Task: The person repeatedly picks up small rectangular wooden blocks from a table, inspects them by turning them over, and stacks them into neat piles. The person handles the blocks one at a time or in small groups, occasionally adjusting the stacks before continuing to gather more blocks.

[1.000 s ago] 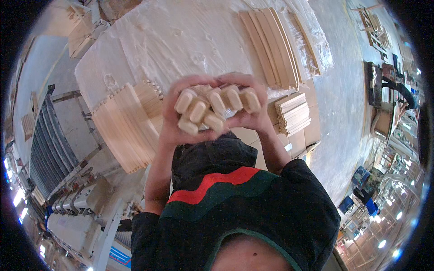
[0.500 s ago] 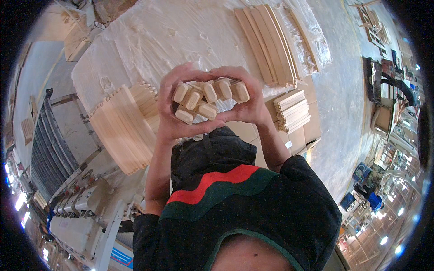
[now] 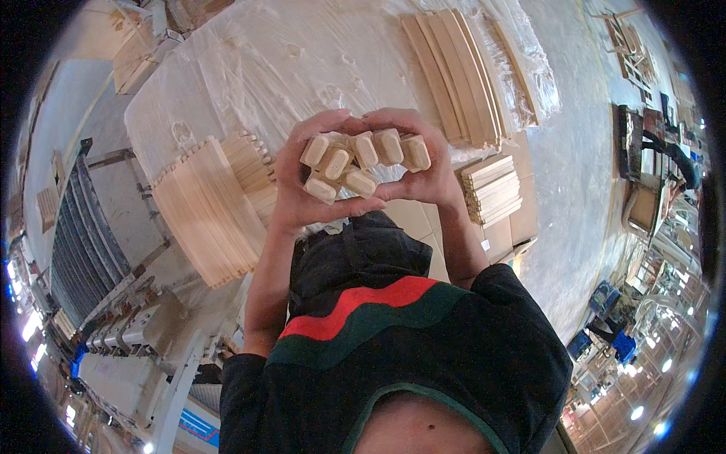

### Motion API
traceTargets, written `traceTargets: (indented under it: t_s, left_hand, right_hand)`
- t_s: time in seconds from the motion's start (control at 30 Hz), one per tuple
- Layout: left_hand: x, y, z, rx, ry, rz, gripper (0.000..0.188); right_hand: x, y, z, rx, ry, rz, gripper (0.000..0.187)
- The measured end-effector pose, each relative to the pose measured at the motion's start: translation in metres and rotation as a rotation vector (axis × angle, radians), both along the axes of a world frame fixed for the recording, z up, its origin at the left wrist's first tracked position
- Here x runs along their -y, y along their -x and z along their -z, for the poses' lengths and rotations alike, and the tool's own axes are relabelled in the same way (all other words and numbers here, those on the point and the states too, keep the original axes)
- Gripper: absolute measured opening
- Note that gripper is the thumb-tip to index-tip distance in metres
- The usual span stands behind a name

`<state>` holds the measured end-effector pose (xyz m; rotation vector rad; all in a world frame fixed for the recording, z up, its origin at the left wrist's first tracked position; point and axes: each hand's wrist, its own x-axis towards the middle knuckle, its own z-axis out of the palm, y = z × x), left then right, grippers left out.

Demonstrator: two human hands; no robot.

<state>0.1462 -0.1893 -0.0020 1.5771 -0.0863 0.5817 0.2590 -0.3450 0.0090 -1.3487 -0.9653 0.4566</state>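
Both of my hands circle a bundle of wooden sticks [image 3: 335, 163], held on end so that several pale, rounded tips face up at me. My left hand [image 3: 296, 181] wraps the bundle's left side, its thumb stretched along the near edge. On the other side my right hand [image 3: 432, 163] curls round the sticks, and the fingertips of both hands meet at the far edge. The lower lengths of the sticks are hidden beneath their tips. Left of my hands lies a broad row of long wooden strips [image 3: 204, 216]. A smaller stack of short strips [image 3: 491, 189] sits to the right.
Clear plastic film [image 3: 280, 68] covers the surface ahead. Long curved boards [image 3: 454, 79] lie on it at the far right. Cardboard [image 3: 522, 219] is under the short strips. A roller rack [image 3: 87, 242] and a machine [image 3: 140, 333] stand left. A person in blue [image 3: 624, 346] is far right.
My hands and the bundle have shifted slightly to the right in the picture. The grip and the arrangement of the sticks look the same.
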Motion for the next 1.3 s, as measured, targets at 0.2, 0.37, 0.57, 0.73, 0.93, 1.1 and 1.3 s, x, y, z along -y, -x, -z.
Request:
traceTargets:
  t_s: [0.2, 0.37, 0.57, 0.73, 0.93, 1.1, 1.3]
  left_hand:
    - [-0.002, 0.001, -0.003, 0.036, -0.067, -0.063, 0.092]
    - [0.0, 0.001, -0.003, 0.08, -0.051, -0.079, 0.092]
    - [-0.002, 0.001, -0.006, 0.094, -0.008, -0.052, 0.095]
    - [-0.005, 0.002, -0.009, 0.106, -0.037, -0.026, 0.096]
    - [-0.009, 0.007, -0.011, 0.068, -0.128, -0.061, 0.096]
    - [-0.005, 0.008, -0.005, 0.036, 0.021, -0.027, 0.094]
    - [-0.003, 0.014, -0.013, 0.011, 0.069, -0.035, 0.087]
  right_hand:
    - [0.0, 0.003, -0.003, -0.007, 0.038, -0.001, 0.077]
    - [-0.001, 0.003, -0.002, -0.021, 0.044, -0.013, 0.077]
    - [-0.002, 0.004, -0.003, 0.016, 0.073, -0.001, 0.076]
    - [-0.002, 0.003, -0.005, 0.047, 0.08, 0.002, 0.076]
    - [-0.001, 0.004, -0.001, -0.005, 0.051, -0.031, 0.076]
    - [0.001, 0.002, -0.001, -0.032, 0.055, -0.075, 0.077]
    - [-0.002, 0.004, -0.006, 0.037, -0.016, -0.059, 0.055]
